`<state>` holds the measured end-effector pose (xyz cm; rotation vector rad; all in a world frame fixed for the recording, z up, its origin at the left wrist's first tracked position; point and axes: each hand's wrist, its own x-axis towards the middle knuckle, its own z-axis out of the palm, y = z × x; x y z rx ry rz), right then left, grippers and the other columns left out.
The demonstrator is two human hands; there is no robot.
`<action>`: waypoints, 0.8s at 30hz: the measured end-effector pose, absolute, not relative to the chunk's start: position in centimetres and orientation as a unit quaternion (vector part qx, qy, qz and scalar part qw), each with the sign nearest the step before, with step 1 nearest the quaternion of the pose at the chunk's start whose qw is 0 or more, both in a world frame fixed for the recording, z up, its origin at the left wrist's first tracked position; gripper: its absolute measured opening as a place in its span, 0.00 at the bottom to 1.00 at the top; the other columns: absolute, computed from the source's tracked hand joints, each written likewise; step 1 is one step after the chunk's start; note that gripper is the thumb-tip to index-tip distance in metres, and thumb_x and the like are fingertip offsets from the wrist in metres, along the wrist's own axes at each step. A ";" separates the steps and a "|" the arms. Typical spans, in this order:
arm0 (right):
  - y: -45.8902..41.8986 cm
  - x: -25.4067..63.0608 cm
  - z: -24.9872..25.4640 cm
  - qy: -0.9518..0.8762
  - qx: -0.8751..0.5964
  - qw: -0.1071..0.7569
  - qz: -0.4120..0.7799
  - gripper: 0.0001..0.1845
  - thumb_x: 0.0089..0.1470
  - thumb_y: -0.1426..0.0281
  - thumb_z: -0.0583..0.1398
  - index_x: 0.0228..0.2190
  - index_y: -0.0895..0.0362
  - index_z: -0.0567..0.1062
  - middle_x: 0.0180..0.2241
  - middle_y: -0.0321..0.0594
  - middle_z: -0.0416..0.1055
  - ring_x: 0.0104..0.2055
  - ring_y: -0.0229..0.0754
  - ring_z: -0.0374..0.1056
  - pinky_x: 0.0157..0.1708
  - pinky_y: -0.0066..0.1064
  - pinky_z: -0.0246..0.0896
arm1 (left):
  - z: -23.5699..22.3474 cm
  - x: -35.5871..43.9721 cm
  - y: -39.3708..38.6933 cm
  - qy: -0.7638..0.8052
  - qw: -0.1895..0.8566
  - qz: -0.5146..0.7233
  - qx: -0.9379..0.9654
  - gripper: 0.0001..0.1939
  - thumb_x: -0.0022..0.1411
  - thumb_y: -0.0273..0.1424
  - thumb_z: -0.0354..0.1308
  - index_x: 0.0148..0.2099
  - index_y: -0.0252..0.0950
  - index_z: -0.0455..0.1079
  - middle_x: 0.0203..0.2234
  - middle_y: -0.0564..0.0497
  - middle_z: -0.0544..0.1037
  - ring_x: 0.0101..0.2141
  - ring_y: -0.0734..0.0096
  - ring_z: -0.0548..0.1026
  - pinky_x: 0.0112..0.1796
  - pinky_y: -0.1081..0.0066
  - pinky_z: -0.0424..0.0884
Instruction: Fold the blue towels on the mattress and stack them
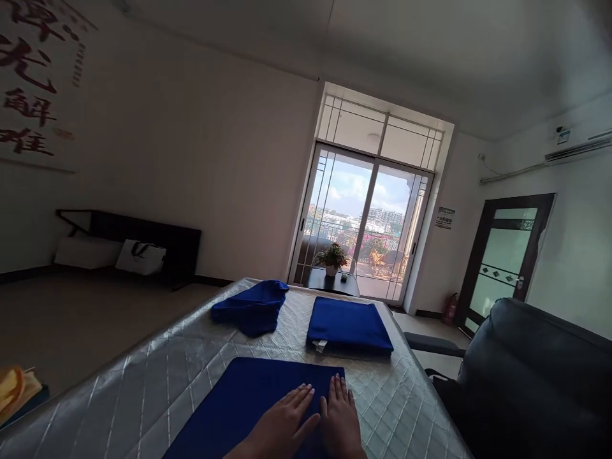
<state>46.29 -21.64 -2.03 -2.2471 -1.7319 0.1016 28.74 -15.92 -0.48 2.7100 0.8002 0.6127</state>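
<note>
A blue folded cloth (239, 395) lies flat on the silver quilted table cover (148, 376), its near part cut off by the bottom of the view. My left hand (282, 421) rests palm down on it, fingers stretched out. Beside it, my right hand (340, 414) lies flat along the cloth's right edge, fingers extended. Farther back sits a second blue cloth (349, 325), neatly folded, with a white tag at its near left corner. To its left is a crumpled blue cloth (253, 306).
A black padded chair (540, 376) stands close on the right. Beyond the table is a small dark table (329, 280) with a potted plant (333, 256), in front of a sliding glass door (363, 223). A dark bench (182, 248) stands against the left wall.
</note>
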 end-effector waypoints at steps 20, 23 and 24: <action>-22.1 45.8 -1.1 -0.588 -0.793 0.152 0.043 0.33 0.67 0.66 0.41 0.69 0.66 0.54 0.71 0.48 0.45 0.74 0.46 0.39 0.71 0.46 0.36 | -3.0 24.5 -13.4 0.354 0.116 0.197 0.907 0.36 0.69 0.59 0.39 0.70 0.47 0.59 0.67 0.50 0.63 0.67 0.53 0.59 0.66 0.53 0.57; -22.1 45.8 -1.0 -0.588 -0.794 0.148 0.049 0.34 0.67 0.66 0.40 0.69 0.69 0.53 0.72 0.49 0.44 0.74 0.47 0.38 0.71 0.46 0.35 | -3.3 20.8 -11.7 0.370 0.094 0.221 0.897 0.37 0.68 0.60 0.40 0.70 0.49 0.60 0.65 0.51 0.67 0.67 0.53 0.60 0.65 0.54 0.58; -22.1 45.8 -1.0 -0.588 -0.794 0.145 0.051 0.34 0.67 0.66 0.40 0.69 0.69 0.53 0.72 0.49 0.44 0.74 0.47 0.38 0.71 0.46 0.35 | -3.3 19.7 -11.3 0.384 0.085 0.219 0.893 0.38 0.68 0.60 0.40 0.70 0.48 0.60 0.65 0.51 0.66 0.67 0.53 0.60 0.65 0.55 0.58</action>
